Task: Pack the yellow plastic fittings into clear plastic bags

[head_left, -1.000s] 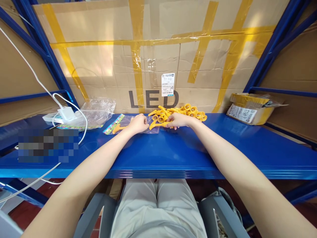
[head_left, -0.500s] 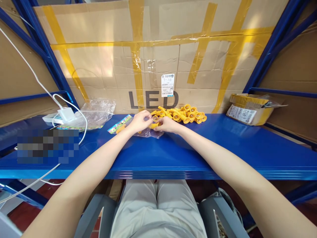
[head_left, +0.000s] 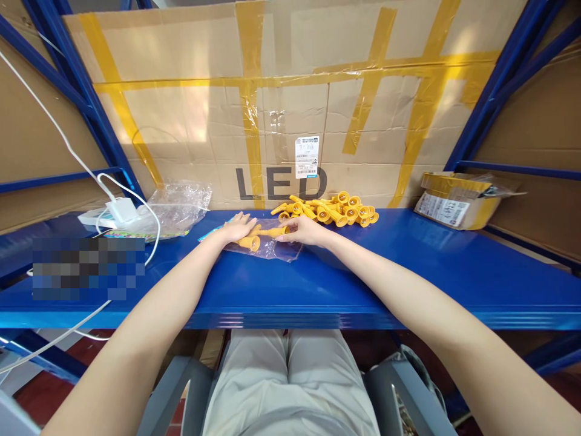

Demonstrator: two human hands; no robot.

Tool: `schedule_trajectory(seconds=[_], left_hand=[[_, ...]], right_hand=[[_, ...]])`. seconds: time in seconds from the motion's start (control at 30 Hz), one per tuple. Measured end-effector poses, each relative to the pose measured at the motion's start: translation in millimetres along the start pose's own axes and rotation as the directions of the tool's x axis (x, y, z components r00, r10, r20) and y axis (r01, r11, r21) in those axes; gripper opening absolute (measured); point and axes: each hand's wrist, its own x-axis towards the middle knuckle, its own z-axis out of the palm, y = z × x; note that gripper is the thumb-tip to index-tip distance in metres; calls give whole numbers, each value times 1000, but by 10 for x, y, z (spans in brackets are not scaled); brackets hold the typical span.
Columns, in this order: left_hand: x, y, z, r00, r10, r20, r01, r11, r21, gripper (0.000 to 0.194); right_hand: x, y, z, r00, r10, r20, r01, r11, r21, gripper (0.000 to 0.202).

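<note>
A clear plastic bag with a colourful header card lies flat on the blue shelf, with yellow trumpet-shaped plastic pieces in or on it. One such piece rests near the bag's middle. My left hand lies flat over the bag's card end, fingers stretched out. At the bag's right end, my right hand pinches the flared end of another yellow trumpet-shaped piece, whose narrow end points left. Whether this piece is fully inside the plastic I cannot tell. Just behind the right hand sits a pile of similar yellow pieces.
Clear packaging bags lie at the left beside a white charger and its cable. A blurred dark object is nearer on the left. An open cardboard box stands at the right. A large taped carton closes off the back.
My left hand has moved left and flattened onto the bag, its fingers leaving the bag's mouth. The yellow pieces on the bag now show more. My right hand has hardly moved.
</note>
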Motion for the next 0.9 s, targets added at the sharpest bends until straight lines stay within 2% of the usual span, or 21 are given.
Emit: schedule_trajectory(seconds=[0.13, 0.2, 0.37, 0.43, 0.53, 0.7, 0.9], left_hand=[[-64, 150, 13, 992, 108, 64, -106, 994, -32, 74], [-98, 212, 17, 988, 132, 78, -127, 990, -64, 73], [-118, 261, 44, 988, 149, 37, -144, 984, -100, 70], [-103, 261, 60, 987, 156, 37, -152, 984, -90, 72], [-85, 275, 79, 983, 177, 43, -174, 983, -63, 74], [-109, 333, 79, 971, 235, 54, -232, 971, -54, 69], [-143, 381, 53, 967, 250, 48, -248, 968, -44, 64]], right_hand=[[40, 9, 77, 994, 3, -109, -14, 995, -99, 30], [46, 7, 104, 992, -22, -126, 4, 990, -139, 30], [36, 33, 90, 990, -141, 18, 142, 974, -174, 42], [47, 67, 84, 984, -176, 13, 175, 967, -184, 40], [82, 117, 102, 983, -175, -58, 160, 965, -206, 36], [128, 124, 165, 983, -154, -101, 130, 969, -211, 37], [137, 48, 236, 986, -30, -166, 0, 984, -176, 44]])
